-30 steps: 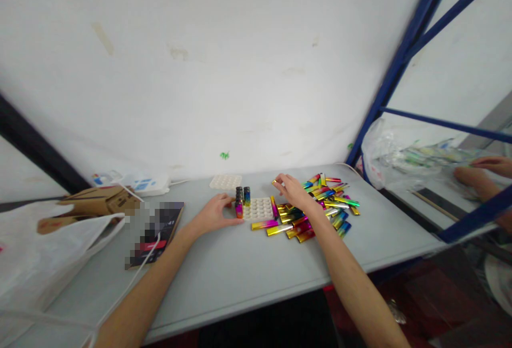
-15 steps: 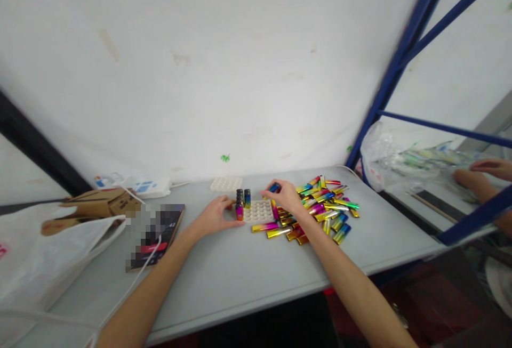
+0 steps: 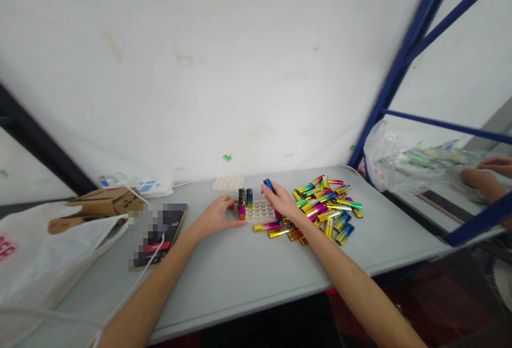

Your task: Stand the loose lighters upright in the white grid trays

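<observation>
A white dimpled tray (image 3: 260,211) lies on the grey table (image 3: 248,268), with several shiny coloured tubes (image 3: 245,201) standing upright at its left end. My left hand (image 3: 216,216) rests against the tray's left edge, fingers curled round it. Just right of the standing tubes, my right hand (image 3: 280,200) hovers over the tray, pinching one dark blue-topped tube (image 3: 268,185). A loose pile of metallic rainbow tubes (image 3: 324,207) lies to the right of the tray.
A second white tray (image 3: 228,183) sits by the wall. Left are a power strip (image 3: 150,186), a cardboard box (image 3: 94,207), a dark phone box (image 3: 160,233) and a white plastic bag (image 3: 36,262). Another person's hands (image 3: 486,177) work behind the blue shelf frame (image 3: 396,76) at right.
My right hand lifted a tube from the pile and carried it left over the tray. My left hand stayed at the tray's edge.
</observation>
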`<state>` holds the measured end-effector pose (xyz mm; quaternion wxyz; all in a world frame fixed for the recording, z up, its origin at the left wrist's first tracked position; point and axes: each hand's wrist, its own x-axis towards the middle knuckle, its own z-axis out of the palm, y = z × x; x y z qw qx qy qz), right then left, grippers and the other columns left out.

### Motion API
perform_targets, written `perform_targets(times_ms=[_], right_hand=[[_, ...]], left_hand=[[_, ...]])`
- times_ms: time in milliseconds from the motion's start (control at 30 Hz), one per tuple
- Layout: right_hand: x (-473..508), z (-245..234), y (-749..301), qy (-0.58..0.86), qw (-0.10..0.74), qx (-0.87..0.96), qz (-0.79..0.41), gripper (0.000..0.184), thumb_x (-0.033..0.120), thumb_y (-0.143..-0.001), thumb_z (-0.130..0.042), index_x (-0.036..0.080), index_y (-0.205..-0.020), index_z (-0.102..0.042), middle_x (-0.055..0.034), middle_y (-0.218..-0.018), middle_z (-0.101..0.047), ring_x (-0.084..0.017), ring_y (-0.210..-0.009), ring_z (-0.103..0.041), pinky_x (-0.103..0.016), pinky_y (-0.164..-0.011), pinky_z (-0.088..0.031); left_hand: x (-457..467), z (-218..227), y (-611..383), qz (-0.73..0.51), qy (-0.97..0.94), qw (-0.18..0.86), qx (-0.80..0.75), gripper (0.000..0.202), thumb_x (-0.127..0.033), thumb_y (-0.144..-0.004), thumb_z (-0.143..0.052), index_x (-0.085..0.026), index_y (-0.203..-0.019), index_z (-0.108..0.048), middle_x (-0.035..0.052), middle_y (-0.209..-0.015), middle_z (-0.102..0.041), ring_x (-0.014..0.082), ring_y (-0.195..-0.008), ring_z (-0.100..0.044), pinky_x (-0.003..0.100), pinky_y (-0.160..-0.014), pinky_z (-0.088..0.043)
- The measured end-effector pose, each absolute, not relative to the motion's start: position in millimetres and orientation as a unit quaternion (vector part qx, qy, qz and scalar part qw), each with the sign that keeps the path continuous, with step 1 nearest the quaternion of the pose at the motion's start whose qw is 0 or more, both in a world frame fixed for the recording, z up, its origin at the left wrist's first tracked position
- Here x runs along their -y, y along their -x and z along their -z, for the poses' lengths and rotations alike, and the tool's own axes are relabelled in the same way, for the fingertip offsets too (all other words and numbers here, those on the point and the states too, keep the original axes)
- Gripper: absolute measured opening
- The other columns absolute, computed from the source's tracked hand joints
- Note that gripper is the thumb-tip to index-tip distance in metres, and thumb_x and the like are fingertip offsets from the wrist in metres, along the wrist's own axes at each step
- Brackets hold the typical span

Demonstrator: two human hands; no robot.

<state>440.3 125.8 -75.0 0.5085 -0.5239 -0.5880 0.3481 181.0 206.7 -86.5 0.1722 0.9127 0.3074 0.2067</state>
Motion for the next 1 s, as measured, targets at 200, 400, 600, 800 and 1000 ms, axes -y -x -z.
perform_targets(times_ms=[200, 400, 600, 800, 1000], right_hand=[[-120, 68, -425, 0.568, 0.492, 0.578, -0.317, 0.068, 0.085, -0.095, -0.036, 0.024, -0.065, -0.043, 0.0044, -0.057, -0.038, -0.013, -0.059, -0.037, -0.028, -0.056, -0.028], [-118, 67, -418, 0.579, 0.491, 0.590, -0.277, 0.063, 0.081, -0.091, -0.043, 0.024, -0.064, -0.042, 0.0039, -0.060, -0.037, -0.013, -0.064, -0.037, -0.028, -0.059, -0.027], [-120, 70, -416, 0.592, 0.496, 0.586, -0.245, 0.054, 0.071, -0.087, -0.048, 0.024, -0.062, -0.040, 0.0040, -0.062, -0.032, -0.013, -0.064, -0.034, -0.029, -0.059, -0.025], [-121, 72, -418, 0.616, 0.508, 0.563, -0.215, 0.042, 0.058, -0.085, -0.043, 0.025, -0.060, -0.040, 0.0033, -0.061, -0.033, -0.014, -0.064, -0.037, -0.029, -0.058, -0.025], [-121, 71, -422, 0.608, 0.518, 0.573, -0.183, 0.048, 0.063, -0.091, -0.046, 0.024, -0.063, -0.041, 0.0037, -0.062, -0.039, -0.014, -0.063, -0.039, -0.029, -0.060, -0.027]], left_hand=[[-206, 85, -181, -0.210, -0.912, 0.176, -0.306, 0.060, -0.067, -0.073, -0.086, -0.018, -0.105, -0.079, 0.0067, -0.098, -0.071, 0.0283, -0.091, -0.068, 0.040, -0.087, -0.055], [-206, 86, -182, -0.217, -0.910, 0.177, -0.305, 0.059, -0.068, -0.072, -0.086, -0.017, -0.102, -0.079, 0.0066, -0.097, -0.071, 0.0283, -0.091, -0.067, 0.040, -0.087, -0.056], [-206, 86, -181, -0.219, -0.910, 0.177, -0.303, 0.059, -0.068, -0.074, -0.085, -0.018, -0.105, -0.079, 0.0068, -0.098, -0.071, 0.0283, -0.091, -0.068, 0.040, -0.087, -0.056], [-207, 87, -180, -0.209, -0.912, 0.175, -0.308, 0.061, -0.068, -0.073, -0.085, -0.017, -0.106, -0.079, 0.0086, -0.100, -0.071, 0.0301, -0.094, -0.068, 0.041, -0.089, -0.056], [-205, 84, -181, -0.216, -0.910, 0.178, -0.306, 0.058, -0.069, -0.072, -0.086, -0.019, -0.101, -0.079, 0.0074, -0.097, -0.071, 0.0289, -0.090, -0.068, 0.040, -0.086, -0.056]])
